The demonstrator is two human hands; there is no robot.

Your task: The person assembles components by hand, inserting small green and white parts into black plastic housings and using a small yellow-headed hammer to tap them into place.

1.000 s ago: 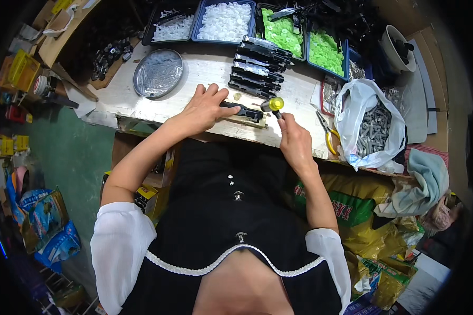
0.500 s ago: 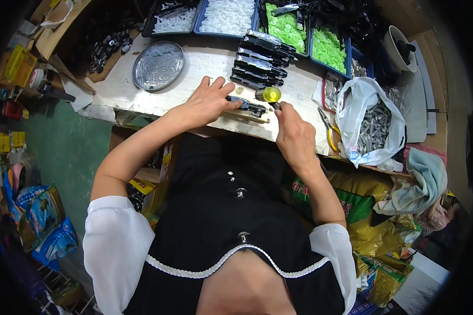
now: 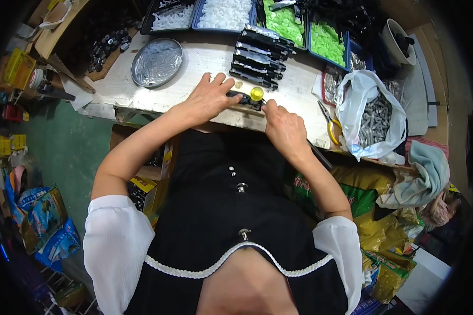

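In my right hand (image 3: 286,126) is the handle of a small mallet with a yellow head (image 3: 256,93). The mallet head is over or against a narrow black part (image 3: 253,103), and I cannot tell if they touch. That part lies near the table's front edge. My left hand (image 3: 207,98) steadies its left end between thumb and forefinger, the other fingers spread. Just beyond, similar black parts (image 3: 260,58) are lined up in a stack. Part of the held piece is hidden by the mallet and my fingers.
A round metal tin (image 3: 156,63) stands at the left of the table. Trays of white pieces (image 3: 226,14) and green pieces (image 3: 327,44) line the back. On the right are yellow-handled pliers (image 3: 332,128) and a white plastic bag (image 3: 352,100) of grey metal parts.
My right hand and the mallet have moved left and slightly down, bringing the yellow head over the black part. My left hand has stayed nearly in place.
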